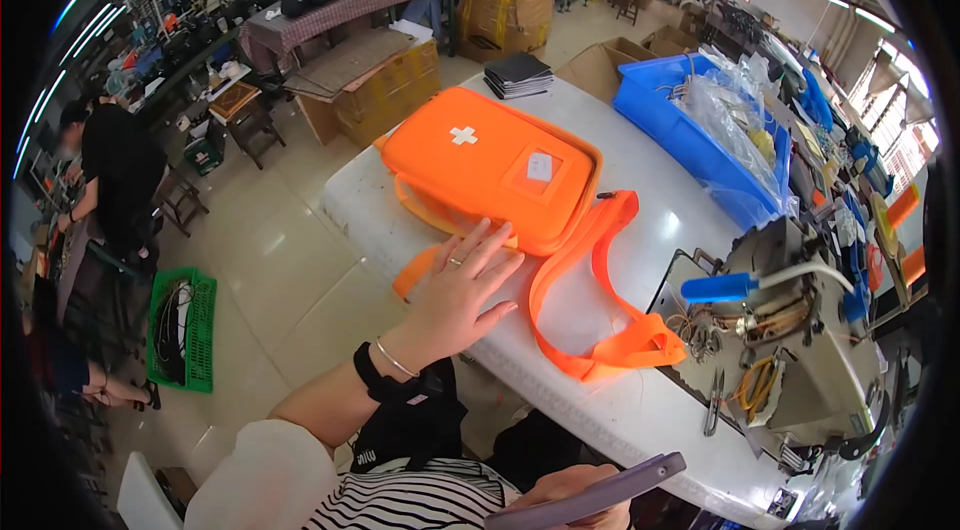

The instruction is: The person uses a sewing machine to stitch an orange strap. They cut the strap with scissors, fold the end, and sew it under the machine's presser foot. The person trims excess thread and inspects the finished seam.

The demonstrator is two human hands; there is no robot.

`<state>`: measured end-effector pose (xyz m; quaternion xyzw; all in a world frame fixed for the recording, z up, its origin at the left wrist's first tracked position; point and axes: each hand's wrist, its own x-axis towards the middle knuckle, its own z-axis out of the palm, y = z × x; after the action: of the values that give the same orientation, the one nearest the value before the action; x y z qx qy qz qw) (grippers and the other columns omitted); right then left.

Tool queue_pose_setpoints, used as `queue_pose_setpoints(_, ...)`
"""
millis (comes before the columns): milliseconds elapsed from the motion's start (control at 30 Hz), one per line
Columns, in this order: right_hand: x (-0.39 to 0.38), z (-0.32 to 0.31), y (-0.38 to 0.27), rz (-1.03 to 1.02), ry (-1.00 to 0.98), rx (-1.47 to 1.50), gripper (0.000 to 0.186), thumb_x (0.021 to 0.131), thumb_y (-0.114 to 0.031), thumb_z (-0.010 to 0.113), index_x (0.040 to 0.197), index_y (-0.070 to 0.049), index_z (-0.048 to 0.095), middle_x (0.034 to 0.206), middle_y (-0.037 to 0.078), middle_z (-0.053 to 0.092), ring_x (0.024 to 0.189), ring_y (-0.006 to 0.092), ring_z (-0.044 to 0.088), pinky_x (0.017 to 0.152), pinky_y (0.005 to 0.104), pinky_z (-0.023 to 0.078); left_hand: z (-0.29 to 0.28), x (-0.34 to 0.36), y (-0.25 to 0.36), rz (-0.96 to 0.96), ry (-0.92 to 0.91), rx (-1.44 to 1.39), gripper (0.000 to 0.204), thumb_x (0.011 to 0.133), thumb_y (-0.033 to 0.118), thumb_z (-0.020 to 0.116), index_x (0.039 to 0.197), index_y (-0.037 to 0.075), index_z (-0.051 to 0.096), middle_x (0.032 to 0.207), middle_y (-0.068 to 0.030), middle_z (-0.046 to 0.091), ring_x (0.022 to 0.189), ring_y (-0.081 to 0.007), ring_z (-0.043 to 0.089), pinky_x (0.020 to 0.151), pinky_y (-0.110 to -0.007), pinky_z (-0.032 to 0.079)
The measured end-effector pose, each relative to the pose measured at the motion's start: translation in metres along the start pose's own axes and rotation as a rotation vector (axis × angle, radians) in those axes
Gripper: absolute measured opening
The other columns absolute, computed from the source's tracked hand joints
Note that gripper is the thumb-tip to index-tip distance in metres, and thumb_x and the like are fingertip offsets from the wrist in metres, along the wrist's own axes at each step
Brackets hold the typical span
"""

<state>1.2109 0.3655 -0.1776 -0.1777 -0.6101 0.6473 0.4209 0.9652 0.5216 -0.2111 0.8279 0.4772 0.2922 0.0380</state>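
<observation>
My left hand [460, 290] is open, fingers spread, at the lower edge of an orange zippered case [465, 165] with a white cross and a clear label window. Whether the fingertips touch it is unclear. An orange strap [580, 362] loops beside the case to the right of my hand, on the white table [370, 220]. My right hand [555, 488] grips a purple-grey phone [635, 478] low at the front, below the table edge.
A sewing machine [800, 330] and scissors [715, 400] are at the right. A blue bin of bags [645, 100] and dark sheets [515, 75] sit behind. Cardboard boxes [385, 85] stand beyond. At left are a green basket [205, 330] and a co-worker in black [120, 170].
</observation>
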Motion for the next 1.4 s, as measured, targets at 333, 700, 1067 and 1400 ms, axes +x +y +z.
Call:
queue_pose_setpoints(333,-0.093,0.041,-0.016,-0.389,-0.022,-0.003,0.046,0.074,0.003,0.072,0.117,0.003,0.054,0.087,0.014,0.063,0.072,0.0242,0.061,0.061,0.0363,0.049,-0.013,-0.054,-0.005,-0.062,0.067,0.132,0.051,0.079,0.024,0.071,0.125,0.01,0.056,0.141,-0.0111,0.043,0.136,-0.0316,0.035,0.106,-0.05,0.028)
queue_pose_setpoints(700,-0.117,0.021,-0.017,-0.363,0.018,0.075,0.031,0.076,0.001,0.072,0.104,0.004,0.058,0.086,0.014,0.063,0.072,0.023,0.061,0.062,0.0331,0.048,0.006,-0.012,0.016,-0.054,0.138,0.125,0.047,0.081,0.021,0.069,0.124,0.009,0.054,0.127,-0.0107,0.052,0.125,-0.0285,0.045,0.105,-0.045,0.029)
queue_pose_setpoints(1067,-0.061,-0.043,-0.006,-0.25,-0.014,0.16,0.033,0.073,0.0,0.077,0.101,0.002,0.06,0.084,0.012,0.063,0.068,0.0219,0.06,0.059,0.0339,0.047,0.018,0.023,0.0,-0.176,0.207,0.015,0.035,0.077,0.02,0.074,0.103,0.008,0.054,0.102,-0.0046,0.058,0.094,-0.0243,0.053,0.089,-0.04,0.036)
queue_pose_setpoints(1400,-0.062,-0.06,-0.018,-0.148,0.018,0.103,0.039,0.073,0.002,0.077,0.106,0.004,0.059,0.083,0.015,0.063,0.072,0.024,0.062,0.059,0.0339,0.049,0.013,0.063,0.021,-0.082,0.158,0.261,0.061,0.08,0.036,0.072,0.13,0.008,0.051,0.135,-0.0104,0.047,0.131,-0.0295,0.039,0.107,-0.055,0.022)
